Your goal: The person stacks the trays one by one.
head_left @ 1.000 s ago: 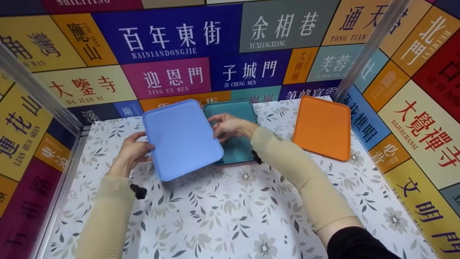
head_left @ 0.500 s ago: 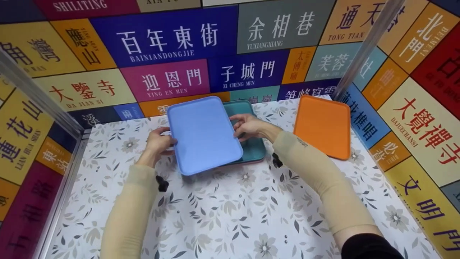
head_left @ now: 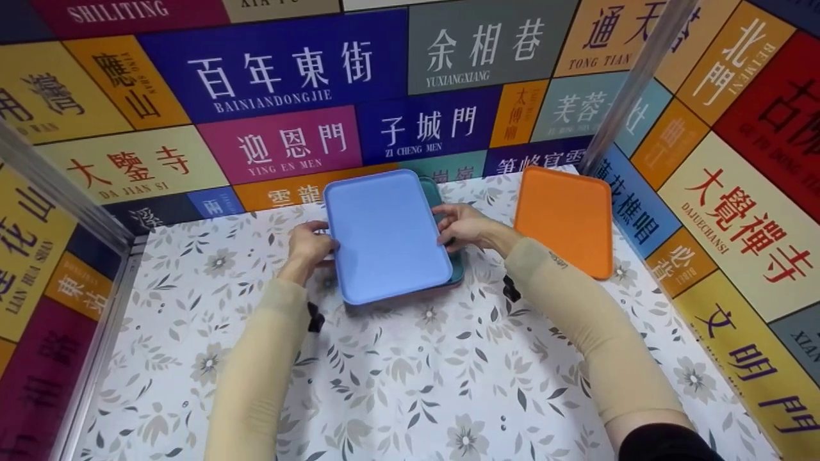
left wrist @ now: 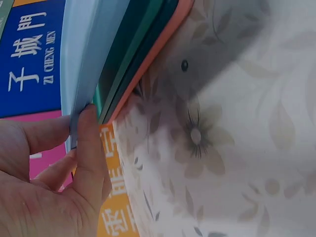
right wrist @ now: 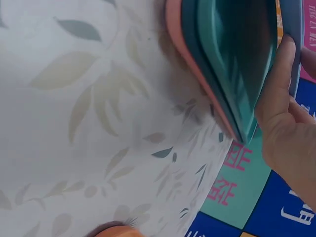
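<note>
A light blue rectangular tray [head_left: 387, 237] is held by both hands, slightly raised over a stack of trays. My left hand [head_left: 311, 244] pinches its left edge, thumb on one face and fingers on the other, as the left wrist view shows. At the opposite edge my right hand [head_left: 466, 227] pinches the rim. Beneath lies a green tray [head_left: 456, 272], mostly hidden by the blue one. The right wrist view shows the stack's layers: the green tray [right wrist: 212, 44] on top, a dark teal tray [right wrist: 189, 29] under it, and a pink tray [right wrist: 174, 19] at the bottom.
An orange tray [head_left: 564, 221] lies apart at the right, near the side wall. The table [head_left: 384, 371] has a white cloth with leaf and flower prints. Walls with coloured lettered panels [head_left: 269, 77] close in the back and both sides.
The blue tray, carried by both hands, has moved right from the stack's left side and now covers most of the green tray. The orange tray stays in place.
</note>
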A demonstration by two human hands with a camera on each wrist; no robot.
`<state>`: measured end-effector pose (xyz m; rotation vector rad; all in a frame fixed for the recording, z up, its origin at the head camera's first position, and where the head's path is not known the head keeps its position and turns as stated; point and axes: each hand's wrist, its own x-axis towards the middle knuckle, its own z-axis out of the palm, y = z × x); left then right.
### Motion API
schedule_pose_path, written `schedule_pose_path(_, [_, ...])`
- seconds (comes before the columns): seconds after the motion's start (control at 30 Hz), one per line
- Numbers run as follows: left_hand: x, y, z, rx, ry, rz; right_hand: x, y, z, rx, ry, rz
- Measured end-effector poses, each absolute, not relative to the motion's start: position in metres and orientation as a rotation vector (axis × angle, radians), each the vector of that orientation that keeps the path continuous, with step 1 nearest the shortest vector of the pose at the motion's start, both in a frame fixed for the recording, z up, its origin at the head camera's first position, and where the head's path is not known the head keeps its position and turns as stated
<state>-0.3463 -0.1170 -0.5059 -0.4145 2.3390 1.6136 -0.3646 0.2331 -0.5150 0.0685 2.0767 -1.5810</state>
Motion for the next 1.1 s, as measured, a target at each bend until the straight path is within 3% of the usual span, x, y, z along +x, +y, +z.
schedule_pose_path(0.33, [-0.386, -0.1, -0.553, -0.339, 2.45, 1.516, -0.365, 0.256, -0.521, 0.102, 2.154, -1.557])
schedule_pose_path(0.67, [-0.362, -0.082, -0.522, -0.365, 2.37, 1.522, -0.367, 0.261, -0.531, 0.142, 2.197, -1.52])
schedule_pose_path(1.1, [-0.376, -0.075, -0.534, -0.382, 2.469, 1.329, -0.365, 0.259, -0.535, 0.19, 2.265, -1.468])
